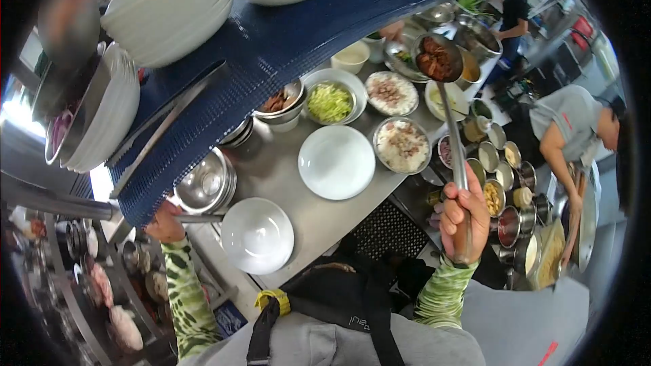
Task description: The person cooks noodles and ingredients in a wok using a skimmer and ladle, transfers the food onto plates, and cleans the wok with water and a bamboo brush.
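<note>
My right hand (465, 220) is closed around the wooden handle of a long metal ladle (456, 135). The ladle's bowl holds reddish-brown chunks of food (435, 59), above the far end of the steel counter. Below the blue-matted shelf, my left hand (166, 222) is beside a grey metal bar and a stack of steel bowls (205, 179); its fingers are partly hidden. Two white plates or bowls, one (336, 163) mid-counter and one (258, 236) near the front edge, hold nothing. Two bowls of rice with chopped meat (402, 146) (392, 93) stand to their right.
Shredded green vegetable (330, 102) fills a bowl behind the plates. Stacked white dishes (166, 10) and tongs (169, 118) lie on the blue-matted shelf (285, 41). Several ingredient containers (505, 176) stand at right. A co-worker's hand (392, 30) is across the counter; another person (563, 129) works at right.
</note>
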Motion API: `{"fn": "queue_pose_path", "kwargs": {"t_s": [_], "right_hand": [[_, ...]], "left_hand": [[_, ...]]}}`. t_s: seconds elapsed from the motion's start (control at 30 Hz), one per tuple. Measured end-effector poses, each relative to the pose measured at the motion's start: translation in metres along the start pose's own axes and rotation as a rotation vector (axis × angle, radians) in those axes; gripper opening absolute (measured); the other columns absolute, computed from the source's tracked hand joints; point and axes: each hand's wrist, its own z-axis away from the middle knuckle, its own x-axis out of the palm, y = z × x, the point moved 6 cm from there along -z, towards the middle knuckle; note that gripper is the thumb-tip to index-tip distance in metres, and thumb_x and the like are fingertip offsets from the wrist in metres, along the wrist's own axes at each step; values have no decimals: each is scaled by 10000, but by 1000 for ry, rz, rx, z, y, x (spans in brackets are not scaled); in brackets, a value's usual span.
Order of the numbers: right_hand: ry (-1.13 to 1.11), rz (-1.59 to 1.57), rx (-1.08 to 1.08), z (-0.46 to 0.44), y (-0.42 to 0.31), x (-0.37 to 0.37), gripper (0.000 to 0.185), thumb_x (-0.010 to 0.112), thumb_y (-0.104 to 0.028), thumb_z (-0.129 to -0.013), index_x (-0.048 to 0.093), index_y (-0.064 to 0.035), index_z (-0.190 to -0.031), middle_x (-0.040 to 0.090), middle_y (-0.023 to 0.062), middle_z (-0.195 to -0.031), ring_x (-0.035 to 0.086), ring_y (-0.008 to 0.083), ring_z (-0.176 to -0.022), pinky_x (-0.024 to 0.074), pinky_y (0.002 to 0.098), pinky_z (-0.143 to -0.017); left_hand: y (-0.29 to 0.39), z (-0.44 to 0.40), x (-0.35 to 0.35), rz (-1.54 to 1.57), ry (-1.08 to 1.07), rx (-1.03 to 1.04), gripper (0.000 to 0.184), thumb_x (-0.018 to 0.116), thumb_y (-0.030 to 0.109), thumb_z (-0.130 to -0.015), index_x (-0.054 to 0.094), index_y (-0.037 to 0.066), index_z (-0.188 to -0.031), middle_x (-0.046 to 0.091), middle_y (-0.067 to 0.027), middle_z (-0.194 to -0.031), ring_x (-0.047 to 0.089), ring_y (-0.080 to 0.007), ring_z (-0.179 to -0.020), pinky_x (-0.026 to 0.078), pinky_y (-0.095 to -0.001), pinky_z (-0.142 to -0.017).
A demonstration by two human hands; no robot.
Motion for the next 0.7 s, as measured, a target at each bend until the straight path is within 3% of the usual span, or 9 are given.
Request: {"fn": "queue_pose_path", "kwargs": {"t_s": [0.17,0.23,0.33,0.4,0.43,0.47,0.53,0.6,0.7], "right_hand": [[-43,-70,103,14,10,12,609,465,19,-908,256,14,-1479,553,204,-948,567,128,-528,495,234,-381],[-70,-66,157,28,17,16,628,480,19,-900,244,15,-1483,556,206,-941,566,128,-513,491,236,-372],[-72,-47,237,61,37,28,653,496,27,-885,240,17,-1485,561,210,-929,565,130,-500,488,242,-363],[-60,-66,271,88,55,33,668,501,38,-872,243,10,-1488,559,214,-928,570,135,-505,491,249,-364],[-64,-67,291,101,64,35,670,502,38,-870,245,7,-1488,558,214,-931,569,136,-505,492,250,-366],[-70,-66,311,114,73,38,671,502,38,-869,247,4,-1489,558,215,-933,569,137,-505,493,252,-367],[-79,-45,334,140,91,49,668,506,20,-871,257,-4,-1491,558,212,-938,557,128,-499,468,235,-370],[-91,-24,351,160,109,62,666,507,11,-872,262,-9,-1492,558,209,-941,550,121,-500,450,225,-368],[-128,23,376,175,140,79,653,528,-8,-879,283,-16,-1485,571,170,-931,544,103,-522,443,216,-388]], "left_hand": [[51,2,24,-13,2,1,419,628,365,-852,616,-26,-703,543,-65,-514,503,-172,-462,413,-326,-542],[69,4,33,17,-27,39,364,619,310,-855,599,-14,-690,532,-66,-503,500,-168,-467,408,-300,-534],[72,3,38,104,-139,42,354,657,307,-863,607,-29,-765,536,-55,-528,508,-157,-476,422,-302,-542],[64,5,38,150,-167,-39,248,593,226,-868,617,-18,-899,566,-57,-538,539,-137,-481,458,-267,-534],[62,6,38,163,-188,-139,265,626,233,-871,609,-14,-963,582,-49,-589,540,-130,-500,462,-271,-534],[64,5,41,226,-237,-52,264,642,249,-882,610,-2,-956,596,-37,-659,537,-113,-521,448,-250,-516],[65,4,43,287,-261,-68,264,662,259,-887,609,9,-951,603,-26,-718,531,-98,-534,422,-228,-491],[59,7,46,389,-247,-190,222,655,226,-897,608,15,-946,603,-13,-731,518,-85,-534,408,-223,-475],[67,3,48,316,-344,-26,175,619,167,-912,657,3,-959,655,-39,-782,582,-120,-615,461,-252,-583]]}}
